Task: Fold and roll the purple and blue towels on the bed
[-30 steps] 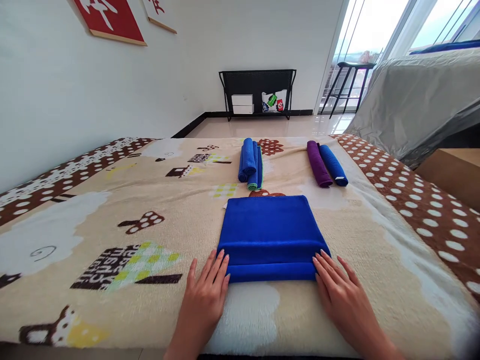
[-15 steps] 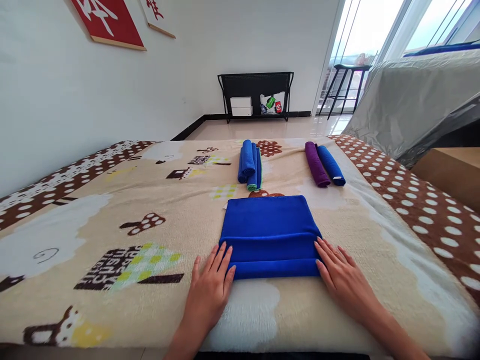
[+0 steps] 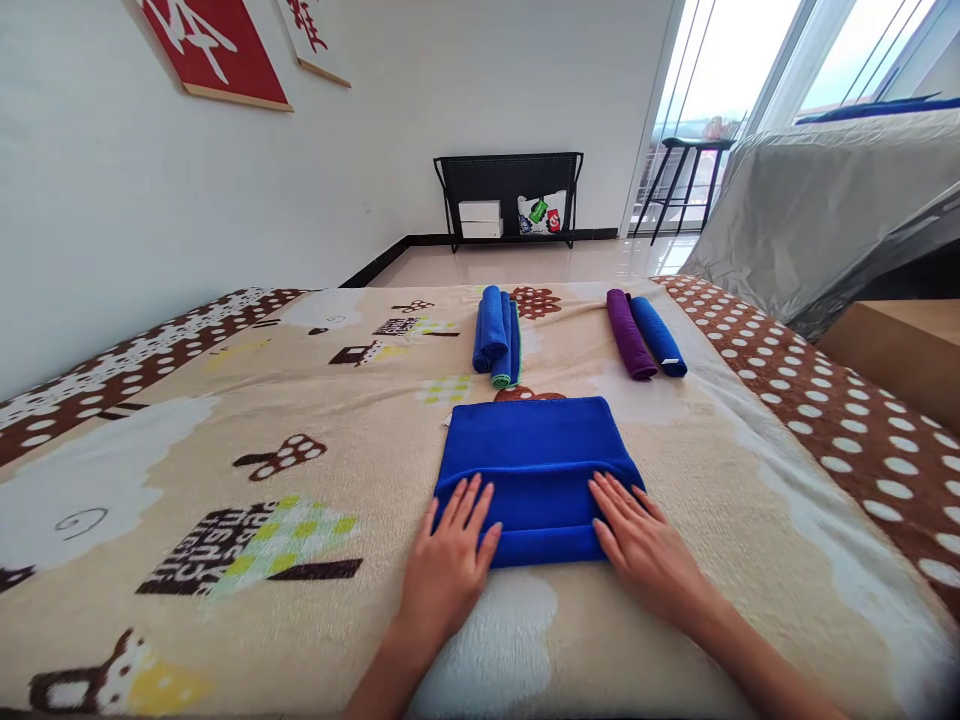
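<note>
A blue towel [image 3: 536, 440] lies spread on the patterned blanket [image 3: 300, 640], its near part folded over in flat layers. My left hand [image 3: 450, 555] rests flat on the towel's near left corner, fingers stretched forward and slightly apart. On the near right part, my right hand [image 3: 645, 545] lies flat too, its fingers extended over the folded layers. Neither hand grasps the cloth. Beyond the towel sit rolled blue towels [image 3: 491, 330], one with green edging. Farther right, a purple rolled towel [image 3: 630, 335] lies beside a blue rolled towel [image 3: 660, 335] with a white tag.
A black rack [image 3: 510, 190] holding white boxes stands against the far wall. At the right are a black stool [image 3: 682, 175], a grey-covered piece of furniture [image 3: 832, 210] and a cardboard box [image 3: 900, 350]. A red hanging scroll [image 3: 217, 55] is on the left wall.
Both hands have slid inward from the towel's side edges onto its folded near part. The towel keeps its shape, and the view has tilted slightly.
</note>
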Tool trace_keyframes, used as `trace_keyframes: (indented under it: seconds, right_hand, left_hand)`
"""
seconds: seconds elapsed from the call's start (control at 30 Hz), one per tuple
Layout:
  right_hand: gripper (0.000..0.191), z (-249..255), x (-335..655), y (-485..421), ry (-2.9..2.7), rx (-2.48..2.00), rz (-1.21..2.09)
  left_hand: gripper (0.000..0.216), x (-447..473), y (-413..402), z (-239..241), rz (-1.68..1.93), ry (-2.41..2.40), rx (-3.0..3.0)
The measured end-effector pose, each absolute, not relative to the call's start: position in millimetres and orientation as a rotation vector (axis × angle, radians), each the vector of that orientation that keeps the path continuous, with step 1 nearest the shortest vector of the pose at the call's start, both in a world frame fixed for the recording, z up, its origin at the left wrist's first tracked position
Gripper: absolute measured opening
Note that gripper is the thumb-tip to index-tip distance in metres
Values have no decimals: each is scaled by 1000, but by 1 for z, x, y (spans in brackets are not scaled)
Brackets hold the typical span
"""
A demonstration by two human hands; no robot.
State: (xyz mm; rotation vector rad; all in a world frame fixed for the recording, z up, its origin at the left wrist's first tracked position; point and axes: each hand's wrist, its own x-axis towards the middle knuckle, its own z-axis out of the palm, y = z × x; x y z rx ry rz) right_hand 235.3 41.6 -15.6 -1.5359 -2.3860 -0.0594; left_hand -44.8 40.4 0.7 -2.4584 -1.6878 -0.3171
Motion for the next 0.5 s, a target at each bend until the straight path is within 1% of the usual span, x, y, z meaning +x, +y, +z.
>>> trace_keyframes:
  seconds: [0.1,0.2,0.3,0.37,0.43,0.5]
  right_hand:
    - [50,-23,272,39,-2327,-1622,-116]
    - [51,-15,286,27,-2301,-1568,-211]
    - [53,0,281,8,-2418,-1363,-208]
    - [54,4,274,-3,-2506,-1249,-166]
    - [53,1,265,-9,-2496,-1232,-144]
    - [48,-7,255,-10,-2396,-1274,-140]
  left_hand:
    - [53,-79,34,0,-314,-1743,-2298]
    - [53,-89,18,10,-343,-1503,-2312]
    - [52,-80,-3,19,-435,-1294,-2397]
    - [51,-70,-13,17,-469,-1259,-2432]
    - [51,-62,-17,10,-482,-1279,-2435]
    - [51,-57,-15,3,-511,-1340,-2425]
